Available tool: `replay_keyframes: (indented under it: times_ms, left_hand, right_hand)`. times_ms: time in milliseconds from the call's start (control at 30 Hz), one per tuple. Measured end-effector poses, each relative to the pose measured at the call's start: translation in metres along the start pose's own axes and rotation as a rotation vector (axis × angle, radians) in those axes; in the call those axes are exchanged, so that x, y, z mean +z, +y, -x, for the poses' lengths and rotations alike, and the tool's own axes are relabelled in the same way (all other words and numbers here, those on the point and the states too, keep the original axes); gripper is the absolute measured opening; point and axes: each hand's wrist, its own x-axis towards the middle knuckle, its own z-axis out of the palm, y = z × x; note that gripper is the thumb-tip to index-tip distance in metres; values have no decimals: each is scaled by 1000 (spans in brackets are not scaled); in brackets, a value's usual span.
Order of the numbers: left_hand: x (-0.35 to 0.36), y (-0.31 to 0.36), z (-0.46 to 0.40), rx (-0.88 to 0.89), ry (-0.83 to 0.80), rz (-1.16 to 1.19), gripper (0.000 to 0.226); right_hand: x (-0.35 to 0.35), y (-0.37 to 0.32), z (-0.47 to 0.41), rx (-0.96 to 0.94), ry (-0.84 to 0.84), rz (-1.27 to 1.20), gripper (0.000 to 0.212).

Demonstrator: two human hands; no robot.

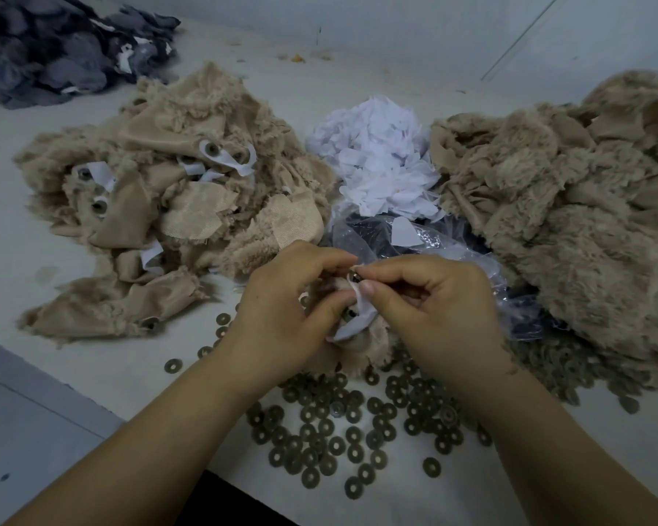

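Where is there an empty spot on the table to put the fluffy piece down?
Bare table lies between the left fur pile and the near edge, and far behind the piles. Washers crowd the front; white scraps and a bag fill the middle.

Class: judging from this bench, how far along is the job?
Done: the left pile of fur pieces carries white patches with studs. In hand: the left hand grips one fur piece, the right hand pinches a white patch onto it. Left, apparently: the right pile, the patch heap, many washers.

White table point(23, 237) under fur scraps point(160, 191), washers point(342, 442).
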Motion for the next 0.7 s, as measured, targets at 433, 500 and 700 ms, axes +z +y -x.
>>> replay_keyframes:
  times_ms: [433,500,700]
  left_hand:
    - [4,3,-3,-205,-49,309,15]
    - [3,3,-4,-235,-67,380,14]
    - [3,9,-8,-245,-112,489,8]
  right_hand:
    - [6,3,3,168,3,-344,21]
    - [5,4,3,138,15,-363,24]
    - [6,8,4,25,102,-357,17]
